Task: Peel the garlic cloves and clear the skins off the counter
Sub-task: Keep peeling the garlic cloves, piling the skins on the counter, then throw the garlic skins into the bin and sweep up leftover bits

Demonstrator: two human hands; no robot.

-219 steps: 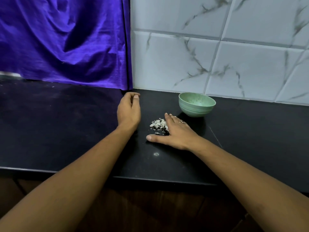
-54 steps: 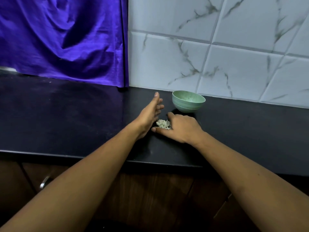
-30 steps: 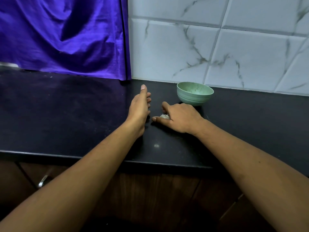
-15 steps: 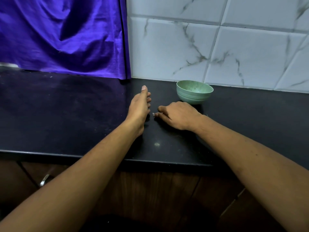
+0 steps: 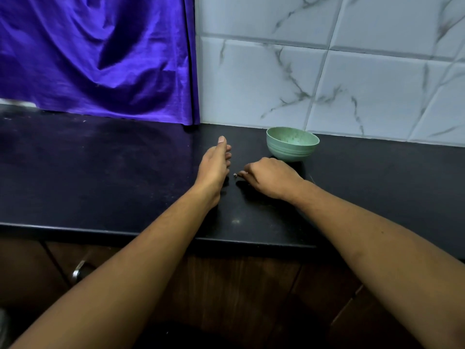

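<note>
My right hand (image 5: 270, 178) rests knuckles-up on the black counter (image 5: 100, 172), fingers curled over the pile of garlic skins. Only a small white scrap of skin (image 5: 235, 175) shows at its fingertips; the rest is hidden under the hand. My left hand (image 5: 215, 165) stands on its edge just left of that scrap, fingers straight and pointing toward the wall, holding nothing. A pale green bowl (image 5: 292, 143) stands right behind my right hand near the tiled wall. Its contents are not visible.
A purple cloth (image 5: 100, 54) hangs over the wall at the back left. White marbled tiles (image 5: 327, 79) back the counter on the right. Dark wooden cabinet doors with a metal handle (image 5: 79, 270) lie below the counter's front edge.
My right hand has closed its fingers over the skin pile, which showed beside it before. My left hand turned onto its edge and stays next to the pile. The bowl has not moved.
</note>
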